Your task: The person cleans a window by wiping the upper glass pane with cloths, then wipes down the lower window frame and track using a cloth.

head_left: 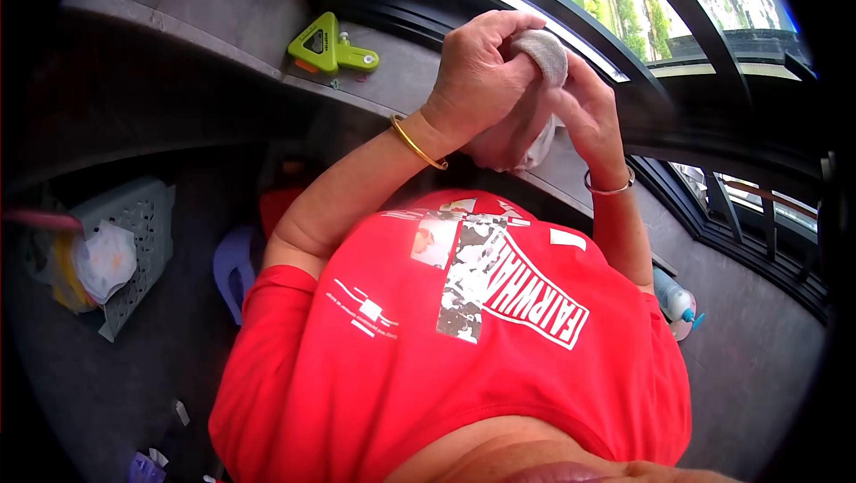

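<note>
Both of my hands are raised together near the window, around a bunched grey cloth (543,55). My left hand (481,73) has its fingers wrapped round the cloth's near side, with a gold bangle on that wrist. Opposite it, my right hand (587,113) pinches the cloth at its right edge, below a silver-coloured bangle. A paler, whitish part of fabric (539,149) hangs below the hands. Whether it belongs to the same piece, I cannot tell. Parts of the cloth are hidden behind my fingers.
A lime-green triangular tool with a handle (328,44) lies on the grey ledge (401,53). Dark window frames (713,24) stand close beyond my hands. Lower left are a perforated grey basket (147,215) and a purple curved object (234,269). A bottle (676,297) is at right.
</note>
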Motion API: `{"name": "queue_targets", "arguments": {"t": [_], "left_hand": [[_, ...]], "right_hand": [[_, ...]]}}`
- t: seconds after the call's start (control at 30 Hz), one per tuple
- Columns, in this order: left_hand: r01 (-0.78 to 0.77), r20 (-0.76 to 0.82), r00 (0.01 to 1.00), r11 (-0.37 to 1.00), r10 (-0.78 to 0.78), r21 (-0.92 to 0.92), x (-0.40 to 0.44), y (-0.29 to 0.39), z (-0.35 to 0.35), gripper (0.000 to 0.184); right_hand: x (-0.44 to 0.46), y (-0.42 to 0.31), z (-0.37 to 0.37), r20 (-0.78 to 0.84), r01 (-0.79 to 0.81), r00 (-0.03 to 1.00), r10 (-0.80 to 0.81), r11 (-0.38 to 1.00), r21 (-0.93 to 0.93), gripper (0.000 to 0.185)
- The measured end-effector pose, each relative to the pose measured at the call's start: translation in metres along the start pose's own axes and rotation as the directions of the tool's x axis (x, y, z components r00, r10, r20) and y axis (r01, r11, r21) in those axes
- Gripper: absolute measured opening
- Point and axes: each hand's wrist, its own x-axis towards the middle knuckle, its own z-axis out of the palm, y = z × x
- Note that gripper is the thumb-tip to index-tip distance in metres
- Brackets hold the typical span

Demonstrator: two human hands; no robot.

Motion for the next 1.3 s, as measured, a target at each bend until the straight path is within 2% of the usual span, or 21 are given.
{"name": "queue_targets", "arguments": {"t": [0.03,0.07,0.1,0.13,0.17,0.2,0.27,0.33,0.37,0.4,0.43,0.47,0.57,0.6,0.63,0.7,0.73,0.8,1.1,1.23,1.3], "left_hand": [[-0.114,-0.026,0.993,0.994,0.113,-0.004,0.001,-0.003,-0.002,0.030],[-0.222,-0.053,0.974,0.975,0.221,-0.008,0.002,-0.005,-0.003,0.034],[-0.092,-0.016,0.996,0.987,0.090,-0.133,-0.002,-0.003,-0.006,0.046],[-0.095,-0.021,0.995,0.986,0.093,-0.136,-0.005,-0.006,-0.011,0.046],[-0.078,-0.104,0.993,0.963,0.053,-0.258,-0.009,-0.013,-0.015,0.050],[-0.073,-0.178,0.984,0.923,0.005,-0.377,-0.013,-0.021,-0.020,0.054],[-0.167,-0.245,0.948,0.973,0.203,0.160,-0.025,-0.043,-0.038,0.055],[-0.211,-0.163,0.933,0.856,0.320,0.472,-0.044,-0.061,-0.054,0.052],[-0.209,-0.166,0.933,0.857,0.319,0.472,-0.054,-0.068,-0.062,0.052],[-0.209,-0.142,0.923,0.774,0.359,0.598,-0.062,-0.074,-0.070,0.051],[-0.206,-0.113,0.910,0.672,0.398,0.712,-0.065,-0.079,-0.077,0.050],[-0.205,-0.115,0.909,0.670,0.401,0.714,-0.064,-0.082,-0.085,0.050],[-0.125,-0.058,0.891,0.365,0.451,0.922,-0.062,-0.091,-0.107,0.047],[-0.118,-0.063,0.891,0.363,0.450,0.924,-0.059,-0.095,-0.113,0.047],[-0.118,-0.026,0.890,0.285,0.456,0.951,-0.056,-0.100,-0.118,0.046],[-0.124,0.040,0.892,0.158,0.451,0.980,-0.050,-0.113,-0.129,0.047],[-0.121,0.036,0.892,0.161,0.450,0.979,-0.049,-0.118,-0.131,0.047],[-0.116,0.049,0.912,0.142,0.407,0.983,-0.048,-0.122,-0.132,0.048],[-0.119,0.030,0.929,0.221,0.369,0.968,-0.049,-0.125,-0.127,0.047],[-0.120,0.031,0.927,0.218,0.373,0.969,-0.049,-0.124,-0.125,0.048],[-0.114,0.032,0.936,0.216,0.351,0.970,-0.049,-0.122,-0.125,0.047]], "right_hand": [[0.006,-0.004,0.005,-0.027,-0.031,0.999,0.032,0.999,0.019,0.051],[0.014,-0.010,0.010,-0.078,0.098,0.992,-0.100,0.995,-0.023,0.036],[0.016,-0.003,0.008,-0.125,0.050,0.991,-0.055,0.998,-0.041,0.033],[0.019,0.002,0.006,-0.171,0.003,0.985,-0.014,0.998,-0.061,0.030],[0.021,0.000,0.007,-0.187,-0.102,0.975,0.124,0.987,0.121,0.027],[0.026,0.001,0.009,-0.186,-0.099,0.975,0.119,0.988,0.116,0.027],[0.036,0.007,0.020,-0.214,0.002,0.973,0.087,0.923,0.384,0.025],[0.048,0.015,0.040,-0.291,0.059,0.956,0.022,0.962,0.266,0.024],[0.059,0.019,0.051,-0.281,0.170,0.945,-0.168,0.985,-0.017,0.023],[0.069,0.023,0.062,-0.218,0.275,0.913,-0.344,0.915,-0.295,0.023],[0.077,0.027,0.074,-0.150,0.269,0.917,-0.370,0.851,-0.451,0.027],[0.084,0.034,0.085,-0.078,0.267,0.920,-0.383,0.761,-0.591,0.032],[0.111,0.080,0.104,0.073,0.292,0.927,-0.368,0.586,-0.756,0.030],[0.118,0.090,0.109,0.077,0.290,0.924,-0.375,0.554,-0.780,0.029],[0.122,0.099,0.111,0.086,0.299,0.922,-0.377,0.552,-0.778,0.029],[0.127,0.099,0.114,0.118,0.349,0.868,-0.482,0.423,-0.836,0.022],[0.128,0.098,0.115,0.122,0.351,0.868,-0.481,0.421,-0.836,0.022],[0.131,0.080,0.120,0.154,0.256,0.952,-0.265,0.406,-0.877,0.020],[0.177,0.072,0.153,0.288,0.309,0.951,-0.113,0.366,-0.878,0.018],[0.180,0.070,0.145,0.305,0.332,0.943,-0.131,0.389,-0.859,0.020],[0.181,0.049,0.138,0.317,0.269,0.946,0.073,0.371,-0.889,0.020]]}}
